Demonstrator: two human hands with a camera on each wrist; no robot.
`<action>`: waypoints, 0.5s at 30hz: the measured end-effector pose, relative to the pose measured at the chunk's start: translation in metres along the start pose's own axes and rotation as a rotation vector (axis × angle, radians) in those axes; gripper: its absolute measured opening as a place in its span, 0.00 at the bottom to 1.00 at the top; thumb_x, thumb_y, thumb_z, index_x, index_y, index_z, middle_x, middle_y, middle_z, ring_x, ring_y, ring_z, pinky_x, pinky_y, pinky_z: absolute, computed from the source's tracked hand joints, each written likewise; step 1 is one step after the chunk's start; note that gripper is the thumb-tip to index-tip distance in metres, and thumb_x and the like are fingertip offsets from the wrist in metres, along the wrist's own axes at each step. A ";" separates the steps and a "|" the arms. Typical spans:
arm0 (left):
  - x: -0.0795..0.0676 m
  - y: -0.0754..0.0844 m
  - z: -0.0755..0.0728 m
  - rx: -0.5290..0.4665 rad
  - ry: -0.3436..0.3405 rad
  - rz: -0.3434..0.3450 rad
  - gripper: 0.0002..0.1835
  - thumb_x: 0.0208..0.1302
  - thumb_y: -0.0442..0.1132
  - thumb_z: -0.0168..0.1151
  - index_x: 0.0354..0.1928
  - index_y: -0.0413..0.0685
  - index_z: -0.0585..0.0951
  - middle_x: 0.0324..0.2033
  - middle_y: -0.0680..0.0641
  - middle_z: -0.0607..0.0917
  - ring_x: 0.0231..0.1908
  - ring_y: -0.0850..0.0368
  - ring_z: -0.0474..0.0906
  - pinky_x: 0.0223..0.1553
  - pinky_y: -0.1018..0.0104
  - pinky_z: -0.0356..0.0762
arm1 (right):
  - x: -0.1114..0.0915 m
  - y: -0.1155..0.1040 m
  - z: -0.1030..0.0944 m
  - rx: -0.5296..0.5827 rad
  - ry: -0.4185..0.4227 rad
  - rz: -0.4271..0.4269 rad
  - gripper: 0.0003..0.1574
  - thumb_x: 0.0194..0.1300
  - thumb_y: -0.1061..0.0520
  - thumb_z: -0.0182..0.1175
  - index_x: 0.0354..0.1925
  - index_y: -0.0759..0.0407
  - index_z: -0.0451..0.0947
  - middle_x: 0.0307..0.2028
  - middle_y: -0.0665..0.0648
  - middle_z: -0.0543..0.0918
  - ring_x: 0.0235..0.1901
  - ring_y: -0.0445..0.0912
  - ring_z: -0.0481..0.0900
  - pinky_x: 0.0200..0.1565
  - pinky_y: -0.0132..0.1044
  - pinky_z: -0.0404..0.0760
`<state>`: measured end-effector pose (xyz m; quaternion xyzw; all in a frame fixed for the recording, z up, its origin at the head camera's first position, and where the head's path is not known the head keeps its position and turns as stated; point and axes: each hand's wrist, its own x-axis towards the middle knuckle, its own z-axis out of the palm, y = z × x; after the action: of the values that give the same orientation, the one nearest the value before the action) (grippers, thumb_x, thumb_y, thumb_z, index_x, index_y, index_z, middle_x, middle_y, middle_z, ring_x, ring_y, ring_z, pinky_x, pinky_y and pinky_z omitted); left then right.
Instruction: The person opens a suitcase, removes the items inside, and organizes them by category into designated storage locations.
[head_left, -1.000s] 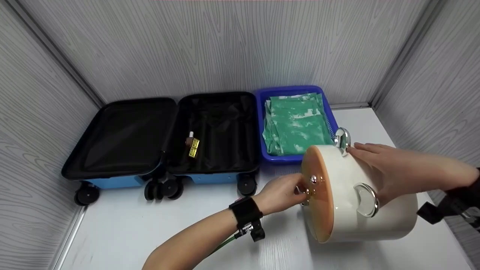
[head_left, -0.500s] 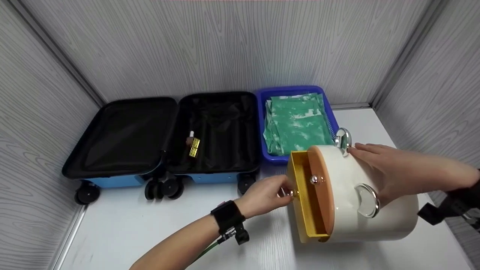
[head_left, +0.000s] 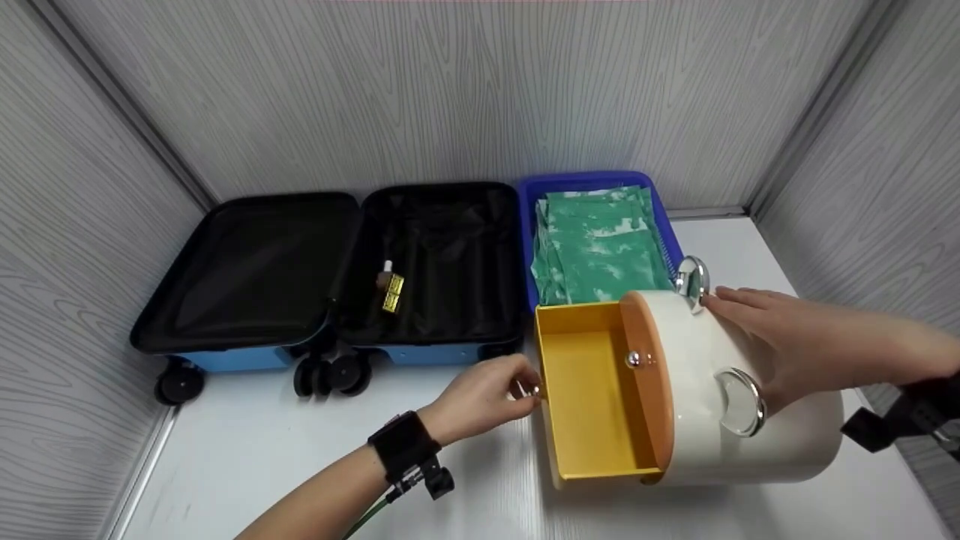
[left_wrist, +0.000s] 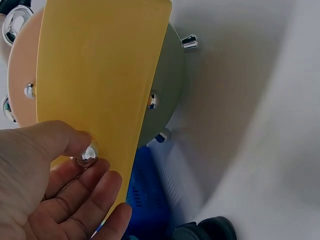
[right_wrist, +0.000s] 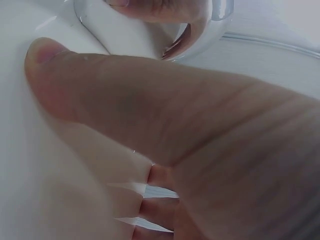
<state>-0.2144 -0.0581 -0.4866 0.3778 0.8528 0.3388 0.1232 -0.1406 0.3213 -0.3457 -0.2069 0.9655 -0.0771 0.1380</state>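
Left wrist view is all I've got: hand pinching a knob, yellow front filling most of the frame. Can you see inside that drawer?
Observer: Yes. From the head view, the yellow drawer stands open, with its inside floor in sight.
Operator: Can't make out the right hand. Where is it?
Observer: Resting on the curved side of the white cabinet, beside the metal rings.
Operator: Got a bit of blue basket low in frame. What's in it?
Observer: Green-and-white cloth, laid over most of its floor.
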 end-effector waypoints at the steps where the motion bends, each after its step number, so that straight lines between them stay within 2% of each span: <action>1: -0.001 -0.001 -0.001 0.001 0.002 -0.004 0.07 0.66 0.41 0.69 0.44 0.53 0.83 0.39 0.59 0.84 0.39 0.58 0.83 0.38 0.71 0.78 | 0.000 0.000 0.000 0.003 -0.004 0.003 0.86 0.32 0.29 0.83 0.77 0.70 0.54 0.73 0.72 0.63 0.70 0.69 0.63 0.66 0.65 0.66; 9: -0.007 -0.009 -0.004 -0.052 0.027 -0.038 0.08 0.66 0.40 0.68 0.45 0.55 0.83 0.40 0.59 0.83 0.39 0.63 0.80 0.41 0.70 0.79 | 0.001 -0.001 0.000 0.011 -0.019 0.025 0.88 0.32 0.26 0.82 0.78 0.69 0.54 0.73 0.72 0.62 0.70 0.69 0.62 0.65 0.67 0.66; 15: -0.005 -0.009 -0.010 -0.056 -0.017 -0.050 0.09 0.67 0.43 0.70 0.46 0.54 0.83 0.39 0.59 0.84 0.39 0.63 0.81 0.42 0.70 0.79 | 0.000 -0.002 0.000 0.008 -0.023 0.038 0.89 0.32 0.23 0.80 0.78 0.69 0.53 0.74 0.72 0.61 0.70 0.68 0.62 0.64 0.67 0.67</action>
<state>-0.2206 -0.0708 -0.4849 0.3555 0.8512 0.3560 0.1493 -0.1402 0.3191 -0.3451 -0.1888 0.9673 -0.0758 0.1514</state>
